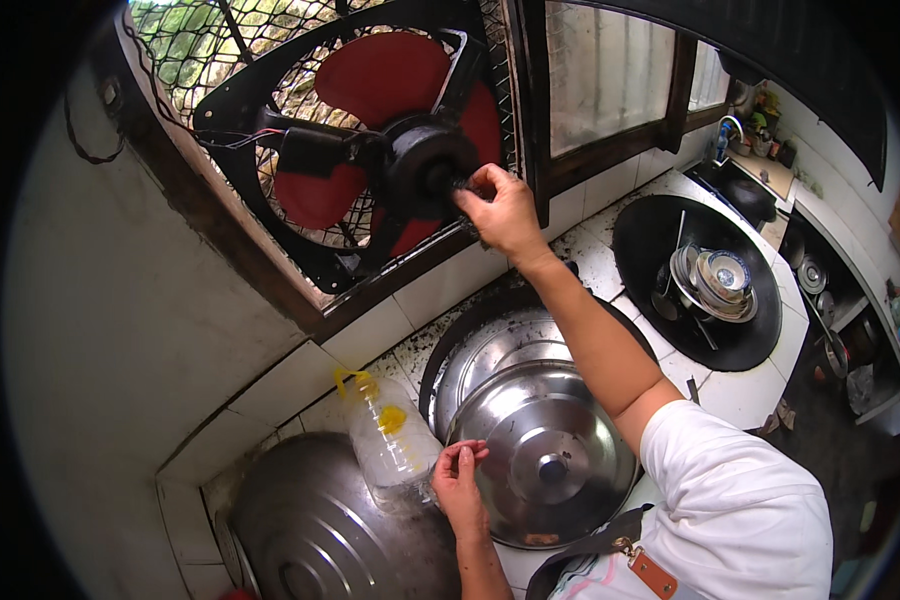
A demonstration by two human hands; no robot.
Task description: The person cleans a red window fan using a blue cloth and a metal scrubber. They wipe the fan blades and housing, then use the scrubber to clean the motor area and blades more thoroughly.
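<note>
Reaching up to the exhaust fan, my right hand has thumb and fingers pinched around a dark, fuzzy clump against the black motor hub. What the clump is made of is too small to tell. The fan has red blades and a black frame, and it sits in the window opening. Lower down, my left hand hovers with loosely curled fingers and holds nothing visible. It is between a clear plastic jug with a yellow handle and a round steel lid with a dark knob.
Another steel lid lies behind the first in a black wok. A large dull metal lid covers the left side. Dark debris litters the white-tiled counter. At right, a second wok holds stacked bowls. Loose wires run to the fan.
</note>
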